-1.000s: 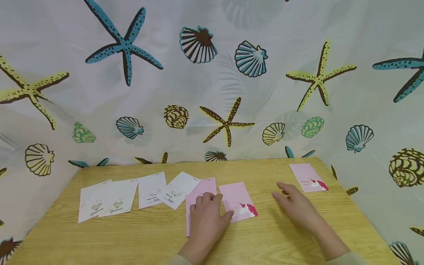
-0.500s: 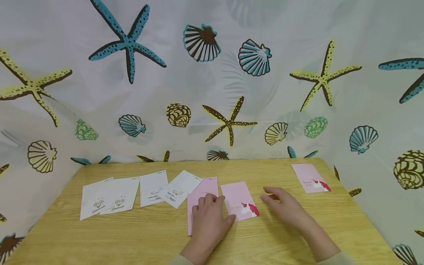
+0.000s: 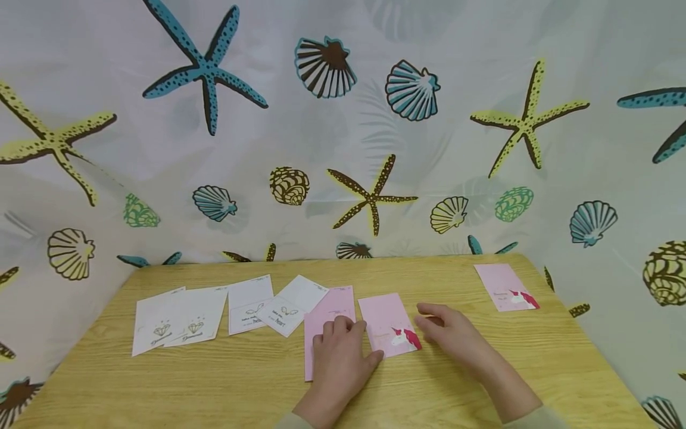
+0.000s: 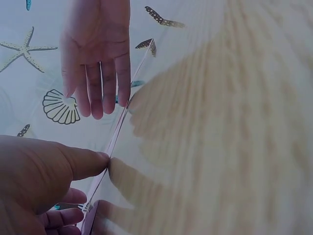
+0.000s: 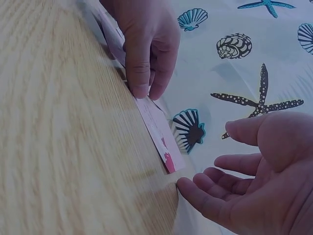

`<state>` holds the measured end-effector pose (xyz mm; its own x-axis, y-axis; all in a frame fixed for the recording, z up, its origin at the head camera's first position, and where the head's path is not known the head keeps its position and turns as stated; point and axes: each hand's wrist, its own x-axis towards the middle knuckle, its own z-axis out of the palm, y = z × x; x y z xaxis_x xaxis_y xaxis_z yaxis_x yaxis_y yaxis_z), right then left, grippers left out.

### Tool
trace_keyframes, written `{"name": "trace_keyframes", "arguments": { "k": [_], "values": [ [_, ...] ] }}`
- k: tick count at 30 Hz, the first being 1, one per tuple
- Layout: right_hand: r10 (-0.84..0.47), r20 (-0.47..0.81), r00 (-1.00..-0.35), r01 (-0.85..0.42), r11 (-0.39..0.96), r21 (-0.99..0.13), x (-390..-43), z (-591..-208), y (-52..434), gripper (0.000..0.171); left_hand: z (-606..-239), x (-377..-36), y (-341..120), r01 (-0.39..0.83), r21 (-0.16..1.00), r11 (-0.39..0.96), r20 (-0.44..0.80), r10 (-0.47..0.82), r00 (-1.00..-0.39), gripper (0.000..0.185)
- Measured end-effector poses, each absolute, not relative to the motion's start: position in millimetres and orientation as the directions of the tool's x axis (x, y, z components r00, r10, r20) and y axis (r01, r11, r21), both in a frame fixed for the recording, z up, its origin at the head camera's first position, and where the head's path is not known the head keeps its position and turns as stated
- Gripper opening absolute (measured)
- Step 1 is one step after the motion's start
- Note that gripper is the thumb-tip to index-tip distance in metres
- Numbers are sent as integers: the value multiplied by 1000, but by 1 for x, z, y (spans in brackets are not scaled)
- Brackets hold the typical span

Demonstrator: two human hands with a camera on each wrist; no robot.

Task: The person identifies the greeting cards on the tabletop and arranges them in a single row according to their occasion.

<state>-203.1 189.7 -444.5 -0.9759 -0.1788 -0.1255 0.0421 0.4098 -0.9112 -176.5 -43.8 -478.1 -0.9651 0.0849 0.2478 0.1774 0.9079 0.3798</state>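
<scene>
My left hand [image 3: 343,357] rests over a plain-looking pink card [image 3: 316,333], fingertips on it, with its thumb by the lower left corner of a pink unicorn card [image 3: 388,316]. In the right wrist view the left thumb and fingers meet the near end of that unicorn card [image 5: 157,128], which lies on the table. Just right of this card, my right hand [image 3: 455,336] hovers with relaxed fingers and holds nothing. Its loosely spread fingers also show in the right wrist view, near the card's red-maned corner.
A second unicorn card [image 3: 498,283] lies at the far right of the wooden table [image 3: 230,387]. Two white winged-heart cards [image 3: 300,295] overlap left of centre, one over the pink card's edge. Farther left, two white diamond cards [image 3: 200,316] overlap. A shell-print cloth [image 3: 343,137] hangs behind.
My right hand has moved left, away from the far-right unicorn card and up to the middle one. The left hand stays over the pink card with almost no shift.
</scene>
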Motion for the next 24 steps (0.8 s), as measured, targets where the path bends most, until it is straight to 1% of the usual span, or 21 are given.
{"name": "trace_keyframes", "arguments": {
  "k": [3, 7, 15, 24],
  "values": [
    [-178, -147, -973, 78, 346, -935, -202, -444, 188, 58, -479, -176, -43, 182, 373, 910, 249, 91, -964, 63],
    [-174, -162, -971, 101, 312, -945, -204, -445, 187, 55, -479, -176, -42, 180, 378, 908, 246, 89, -965, 62],
    [-172, -192, -966, 137, 288, -948, -208, -445, 185, 52, -479, -176, -42, 175, 375, 910, 239, 87, -967, 57],
    [-164, -210, -964, 163, 258, -952, -210, -446, 185, 51, -479, -177, -41, 165, 371, 914, 221, 85, -972, 57]
  ]
}}
